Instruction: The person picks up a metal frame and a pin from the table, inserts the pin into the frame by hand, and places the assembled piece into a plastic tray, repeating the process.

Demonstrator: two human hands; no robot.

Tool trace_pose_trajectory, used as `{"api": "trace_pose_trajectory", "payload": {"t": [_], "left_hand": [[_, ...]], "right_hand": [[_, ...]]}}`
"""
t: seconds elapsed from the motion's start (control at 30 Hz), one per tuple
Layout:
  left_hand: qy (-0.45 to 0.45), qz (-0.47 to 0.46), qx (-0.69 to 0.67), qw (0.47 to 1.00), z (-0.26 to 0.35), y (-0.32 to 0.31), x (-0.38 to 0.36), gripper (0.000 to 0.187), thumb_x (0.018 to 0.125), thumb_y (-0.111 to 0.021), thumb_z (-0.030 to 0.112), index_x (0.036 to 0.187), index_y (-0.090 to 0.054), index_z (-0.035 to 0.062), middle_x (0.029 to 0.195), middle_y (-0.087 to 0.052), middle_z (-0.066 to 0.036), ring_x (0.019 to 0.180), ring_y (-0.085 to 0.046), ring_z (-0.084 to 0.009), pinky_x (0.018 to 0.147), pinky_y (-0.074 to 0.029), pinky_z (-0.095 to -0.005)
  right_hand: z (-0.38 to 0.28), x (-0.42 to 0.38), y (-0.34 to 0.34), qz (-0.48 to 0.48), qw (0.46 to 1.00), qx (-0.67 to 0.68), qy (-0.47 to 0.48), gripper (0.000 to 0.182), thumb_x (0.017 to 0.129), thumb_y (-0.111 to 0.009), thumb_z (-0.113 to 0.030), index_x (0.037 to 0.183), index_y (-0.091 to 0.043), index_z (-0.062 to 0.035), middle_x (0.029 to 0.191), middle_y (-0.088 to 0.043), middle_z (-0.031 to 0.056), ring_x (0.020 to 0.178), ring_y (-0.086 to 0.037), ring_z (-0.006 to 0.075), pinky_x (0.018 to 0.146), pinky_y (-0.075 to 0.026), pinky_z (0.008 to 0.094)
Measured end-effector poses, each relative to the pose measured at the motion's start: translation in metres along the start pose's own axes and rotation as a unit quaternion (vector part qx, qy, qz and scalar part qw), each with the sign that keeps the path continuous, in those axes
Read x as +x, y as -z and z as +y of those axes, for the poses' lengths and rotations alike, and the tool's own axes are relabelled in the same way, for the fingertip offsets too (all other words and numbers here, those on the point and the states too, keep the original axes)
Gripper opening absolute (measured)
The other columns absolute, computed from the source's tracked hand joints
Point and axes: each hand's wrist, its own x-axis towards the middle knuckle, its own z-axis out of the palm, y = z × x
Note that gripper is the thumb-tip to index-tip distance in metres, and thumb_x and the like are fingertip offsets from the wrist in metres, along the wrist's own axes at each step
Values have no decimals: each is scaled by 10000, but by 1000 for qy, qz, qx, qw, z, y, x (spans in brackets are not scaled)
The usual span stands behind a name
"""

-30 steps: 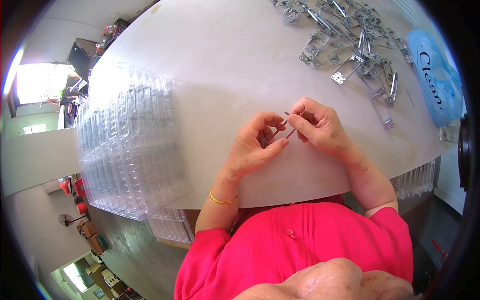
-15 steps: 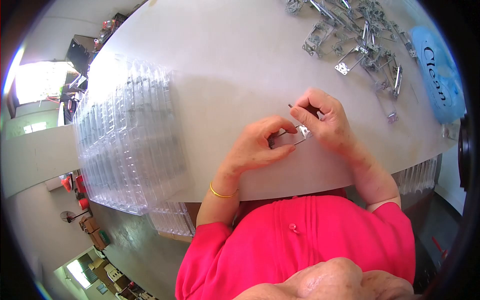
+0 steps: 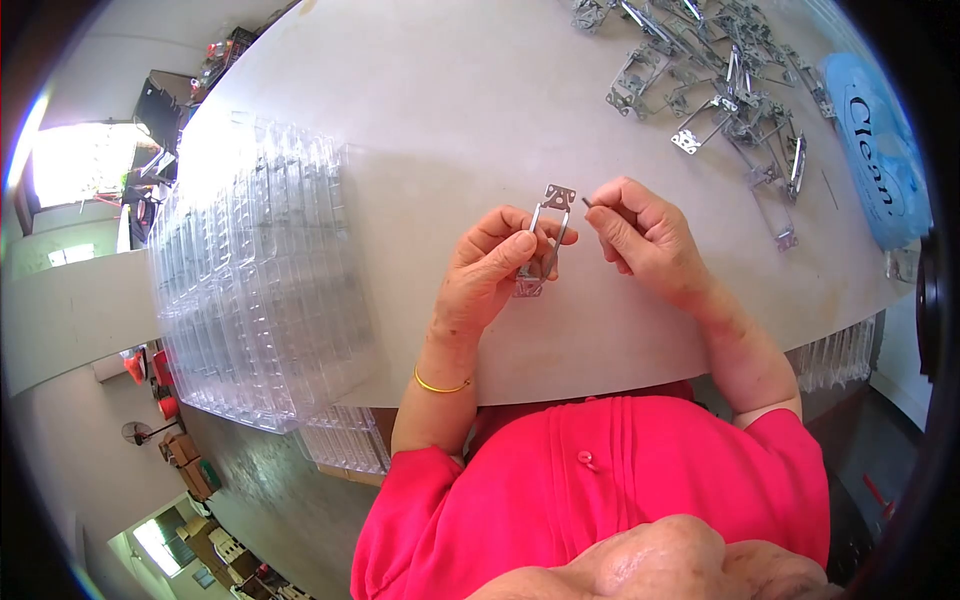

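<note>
Pinched in my left hand [image 3: 496,262] is a metal bracket frame [image 3: 558,197], two long thin bars joined by perforated plates at its far and near ends. It stands nearly lengthwise away from me, above the table. Just to its right, my right hand [image 3: 650,240] is closed, with a small thin dark tool [image 3: 587,202] sticking out between thumb and forefinger. The tool's tip is close to the upper plate but apart from it. The rest of the tool is hidden in the fingers.
Similar metal brackets [image 3: 735,95] lie in a tangled pile at the back right, beside a blue plastic package [image 3: 875,150]. Stacked clear plastic trays [image 3: 260,270] stand on the left of the pale table [image 3: 450,120]. More trays [image 3: 838,352] are below the right edge.
My left hand has turned the bracket from lying sideways to pointing away from me and moved slightly left. The bracket has come apart from my right hand, which stays nearly in place.
</note>
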Motion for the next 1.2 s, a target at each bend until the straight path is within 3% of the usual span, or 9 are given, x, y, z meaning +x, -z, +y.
{"api": "trace_pose_trajectory", "payload": {"t": [0.07,0.33,0.5,0.6,0.77,0.9,0.97,1.1,1.2], "left_hand": [[1,-4,3,1000,0,1,0,168,1023,-606,190,1068,-623,28,1161,-693,-269,832,-691,-221,719,-550,-336],[12,16,55,998,2,-2,-1,147,989,-663,141,1061,-639,15,1102,-709,-194,963,-674,-214,733,-525,-299],[21,28,83,996,5,-2,-2,174,963,-701,145,1057,-639,12,1109,-707,-216,928,-665,-170,742,-520,-283],[21,26,99,995,4,-1,-2,195,948,-721,148,1055,-638,8,1117,-706,-225,888,-650,-141,738,-515,-273],[21,22,115,993,6,-1,-3,220,930,-744,155,1057,-638,11,1122,-711,-214,849,-622,-108,714,-491,-251],[45,-5,130,990,10,-9,-3,213,918,-755,144,1043,-641,14,1117,-711,-155,825,-580,-76,683,-460,-227],[46,-7,118,992,9,-9,-3,201,919,-756,135,1032,-643,14,1111,-705,-124,798,-548,-57,666,-449,-223],[31,-9,166,986,7,-8,-4,210,920,-748,117,1067,-645,7,1066,-692,-82,820,-555,-62,697,-463,-227],[31,1,179,983,9,-15,-5,212,912,-747,87,1079,-649,2,1062,-687,-67,824,-546,-58,706,-465,-225]], "right_hand": [[7,1,-1,0,998,-37,55,96,1032,-611,-135,987,-624,-51,694,-544,-44,600,-487,25,541,-391,209],[11,2,0,16,996,-58,63,98,1018,-628,-119,960,-635,-40,669,-497,-76,601,-405,13,529,-318,220],[12,2,1,14,996,-70,59,84,1010,-637,-114,980,-629,-35,659,-487,-76,596,-381,15,529,-304,223],[8,2,2,5,997,-60,56,134,1011,-649,-156,1062,-605,-40,644,-498,-65,584,-401,19,521,-317,221],[-4,3,7,-71,994,69,-40,376,1025,-643,-277,1261,-548,-1,633,-544,-42,518,-458,39,473,-341,211],[-5,5,9,-95,990,90,-45,404,1038,-620,-309,1266,-559,19,639,-560,-33,491,-465,42,467,-359,208],[-3,7,12,-139,970,181,-83,400,1048,-598,-342,1237,-583,10,636,-576,-22,482,-484,45,459,-389,214],[-4,4,11,-105,971,177,-119,363,1053,-585,-352,1164,-621,-8,639,-599,-9,491,-529,48,455,-419,213],[-4,5,18,-131,973,144,-125,316,1046,-589,-334,1104,-637,-27,683,-641,16,517,-574,60,468,-439,207]]}}
